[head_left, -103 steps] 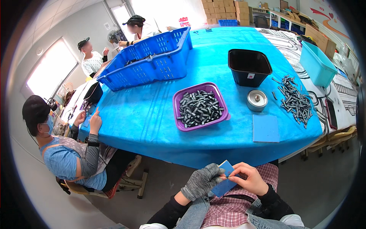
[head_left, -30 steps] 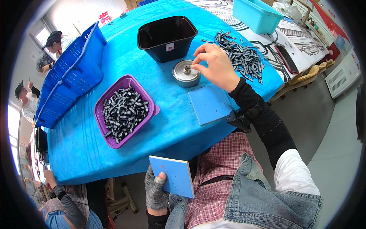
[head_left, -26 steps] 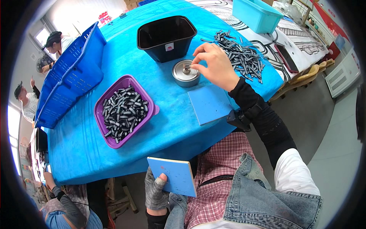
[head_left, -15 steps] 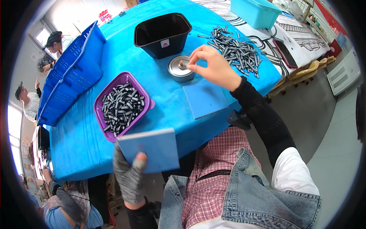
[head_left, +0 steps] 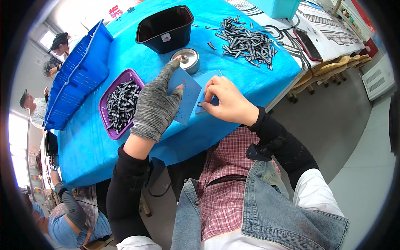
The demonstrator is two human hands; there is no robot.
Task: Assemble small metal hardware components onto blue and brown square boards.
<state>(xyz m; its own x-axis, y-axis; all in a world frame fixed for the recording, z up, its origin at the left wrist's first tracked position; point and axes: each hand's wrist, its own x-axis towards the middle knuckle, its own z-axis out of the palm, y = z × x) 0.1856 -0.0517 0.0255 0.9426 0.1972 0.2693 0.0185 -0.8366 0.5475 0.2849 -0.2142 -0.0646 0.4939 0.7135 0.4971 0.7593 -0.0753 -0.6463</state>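
My left hand [head_left: 156, 102], in a grey fingerless glove, is closed on a thin blue square board [head_left: 184, 93] tilted up at the table's near edge. My right hand [head_left: 229, 100] is bare, its fingers pinched on a small dark striped piece [head_left: 200, 104] at a second blue board [head_left: 208, 77] lying flat. Most of that board is hidden behind the first board and my hand. Just beyond my left fingertips stands a round metal tin [head_left: 192, 61]. Small black-and-grey striped pieces [head_left: 123, 102] fill a purple tray [head_left: 104, 121] left of my gloved hand.
A black tub [head_left: 175, 39] stands behind the tin. Many loose striped strips [head_left: 249, 43] lie at the far right of the blue-covered table [head_left: 83, 154]. Blue crates [head_left: 81, 79] line the left side. A phone [head_left: 307, 46] and turquoise bin [head_left: 283, 8] are at right. Other people work at left.
My left hand has raised its blue board up and right, beside the tin. My right hand has come down from the tin to the flat board.
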